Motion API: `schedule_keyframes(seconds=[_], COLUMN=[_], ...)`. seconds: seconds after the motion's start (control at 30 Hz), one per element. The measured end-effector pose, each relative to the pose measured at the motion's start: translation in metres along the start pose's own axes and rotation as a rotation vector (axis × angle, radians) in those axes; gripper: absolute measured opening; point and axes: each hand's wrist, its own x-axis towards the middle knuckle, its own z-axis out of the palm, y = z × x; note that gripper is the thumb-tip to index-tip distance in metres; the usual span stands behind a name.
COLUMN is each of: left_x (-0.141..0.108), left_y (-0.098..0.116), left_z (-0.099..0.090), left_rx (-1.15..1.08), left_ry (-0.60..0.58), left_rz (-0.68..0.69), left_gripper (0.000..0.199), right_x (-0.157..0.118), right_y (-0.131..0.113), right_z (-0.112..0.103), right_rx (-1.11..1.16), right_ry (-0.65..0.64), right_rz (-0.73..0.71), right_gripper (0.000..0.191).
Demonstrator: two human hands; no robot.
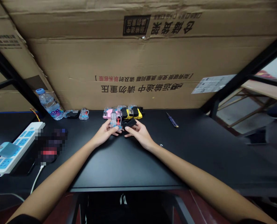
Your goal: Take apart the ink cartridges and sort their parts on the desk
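My left hand [103,133] is closed on a small clear plastic case [114,119] with red and blue parts inside. The fingers of my right hand [142,136] grip a small black plastic part [129,123], close against the case's right side; whether the two are joined I cannot tell. Just behind my hands lies a row of similar small clear-topped devices, among them a pink one [107,113] and a yellow one [138,115]. To the left, a black device [71,114] and a clear case [84,114] lie apart from the row.
A water bottle [50,104] leans at the back left, near a white power strip [19,146] and a phone with its cable [40,169]. A screwdriver [172,120] lies at right on the black table [119,174]. Cardboard [138,59] walls the back.
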Motion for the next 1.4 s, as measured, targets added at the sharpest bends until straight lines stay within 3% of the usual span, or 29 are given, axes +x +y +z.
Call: schedule_keyframes(seconds=[0.27,0.5,0.6,0.77,1.07,1.4], left_x=[0.001,0.0012,0.0005,0.0017,-0.0011,-0.0012], left_y=[-0.0046,-0.0009,0.0003,-0.0025,0.002,-0.0002], left_z=[0.0009,0.0015,-0.0003,-0.0025,0.0015,0.0055], left_rx=[0.063,0.112,0.161,0.11,0.15,0.125], left_ry=[-0.016,0.066,0.036,-0.019,0.063,0.085], left_rz=[0.018,0.157,0.208,0.246,0.136,0.1], left_gripper=[0.053,0.047,0.036,0.039,0.039,0.047], right_x=[-0.0008,0.0006,0.0011,0.0001,-0.0037,-0.004], right_y=[0.0021,0.0041,0.0035,0.0012,-0.0017,0.0042], right_z=[-0.0012,-0.0036,-0.0047,-0.0049,-0.0017,0.0], right_rx=[-0.081,-0.064,-0.112,-0.184,-0.284,-0.229], right_ry=[-0.011,-0.023,-0.023,-0.093,-0.081,-0.047], right_rz=[-0.01,-0.034,-0.082,-0.16,-0.239,-0.105], right_gripper=[0.046,0.043,0.044,0.039,0.033,0.043])
